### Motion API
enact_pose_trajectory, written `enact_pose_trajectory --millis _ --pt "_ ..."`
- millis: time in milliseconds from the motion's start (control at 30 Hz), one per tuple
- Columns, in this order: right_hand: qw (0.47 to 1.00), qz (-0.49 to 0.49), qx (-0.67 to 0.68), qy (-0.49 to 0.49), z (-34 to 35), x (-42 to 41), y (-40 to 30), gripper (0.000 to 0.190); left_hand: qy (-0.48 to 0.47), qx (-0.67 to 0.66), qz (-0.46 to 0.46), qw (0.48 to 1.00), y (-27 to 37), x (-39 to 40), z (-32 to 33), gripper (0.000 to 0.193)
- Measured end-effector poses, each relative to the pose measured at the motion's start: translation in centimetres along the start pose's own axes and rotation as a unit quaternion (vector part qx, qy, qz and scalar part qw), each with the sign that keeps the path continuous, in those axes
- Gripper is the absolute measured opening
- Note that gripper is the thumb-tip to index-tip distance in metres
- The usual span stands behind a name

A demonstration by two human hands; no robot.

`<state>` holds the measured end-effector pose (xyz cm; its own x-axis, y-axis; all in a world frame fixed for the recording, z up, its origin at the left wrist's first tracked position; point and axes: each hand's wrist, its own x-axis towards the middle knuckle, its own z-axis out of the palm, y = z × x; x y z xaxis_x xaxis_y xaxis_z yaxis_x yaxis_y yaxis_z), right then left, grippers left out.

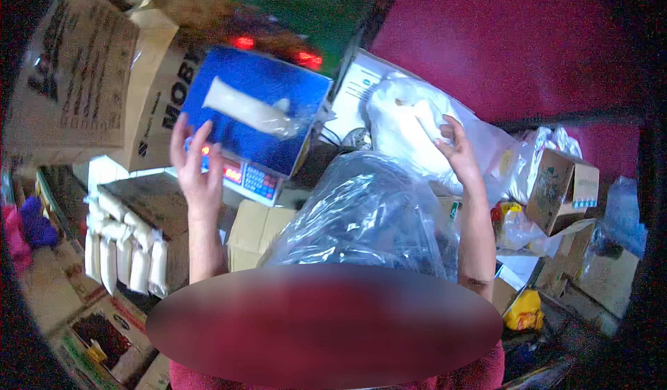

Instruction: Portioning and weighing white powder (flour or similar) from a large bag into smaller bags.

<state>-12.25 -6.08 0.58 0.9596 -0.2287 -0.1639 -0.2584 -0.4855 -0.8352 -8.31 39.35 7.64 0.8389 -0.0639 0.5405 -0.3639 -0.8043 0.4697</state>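
Observation:
A digital weighing scale [305, 98] with a blue platform and lit red digits stands before me on the left. Across its platform lies a long clear plastic packet [245, 107] of white contents. My left hand [198, 166] is over the scale's front left corner, fingers apart and nothing in them. To the right is a large plastic bag [391, 129] with white contents. A white elongated piece [428, 119] rests against those contents. My right hand [458, 147] is at its lower end, thumb and fingers bent; whether they grip it is unclear.
Clear plastic sheeting [365, 212] bulges between my arms. Several filled white packets [125, 257] hang over a carton [167, 202] at left. A big cardboard box [78, 77] stands beyond it. Right, a small carton [555, 192] sits among plastic bags, with a yellow bag [523, 311] below.

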Motion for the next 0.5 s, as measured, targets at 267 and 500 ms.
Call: enact_pose_trajectory --millis 267,500 --pt "0.984 -0.119 -0.036 -0.131 8.9 -1.5 -10.9 0.047 -0.068 0.014 -0.005 0.998 -1.8 -2.5 -0.7 0.035" --pt "0.968 -0.135 -0.135 -0.165 14.5 -1.8 -11.3 0.047 -0.081 -0.055 -0.026 0.995 -3.3 -4.0 -0.9 0.037"
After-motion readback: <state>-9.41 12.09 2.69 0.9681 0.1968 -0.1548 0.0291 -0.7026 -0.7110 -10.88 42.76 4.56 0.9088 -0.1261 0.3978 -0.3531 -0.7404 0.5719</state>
